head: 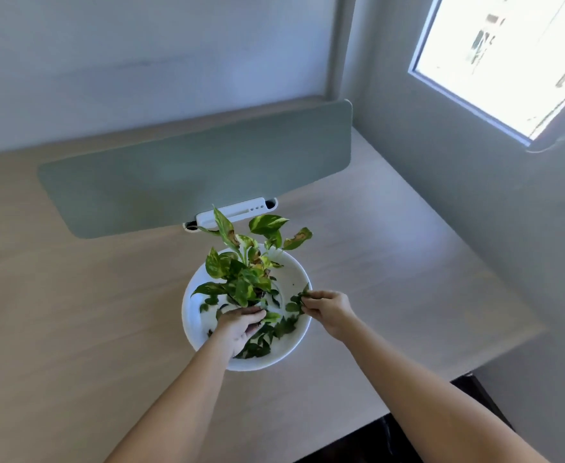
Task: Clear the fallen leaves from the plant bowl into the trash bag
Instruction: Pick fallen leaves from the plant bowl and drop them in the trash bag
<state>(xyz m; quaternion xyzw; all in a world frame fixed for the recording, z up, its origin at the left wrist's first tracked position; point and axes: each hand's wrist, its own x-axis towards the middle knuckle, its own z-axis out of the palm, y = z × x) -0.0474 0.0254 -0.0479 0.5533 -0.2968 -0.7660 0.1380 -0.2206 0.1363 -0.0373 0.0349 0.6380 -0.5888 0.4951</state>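
Bare table (pixel 74 329) lies open left, right and in front of the bowl (pixel 299 272). Behind it, a white holder (pixel 237 212) and green panel (pixel 194 172) block the way. The plant (pixel 244 262) fills the bowl's far-left half; both hands crowd its near side.

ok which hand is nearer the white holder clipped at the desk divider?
Right. The right hand sits at the bowl's right rim, nearer the holder; the left hand is lower, inside the bowl.

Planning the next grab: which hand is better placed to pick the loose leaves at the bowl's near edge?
Left. The left hand already rests beside the loose leaves in the bowl; the right hand is pinching leaves at the right rim.
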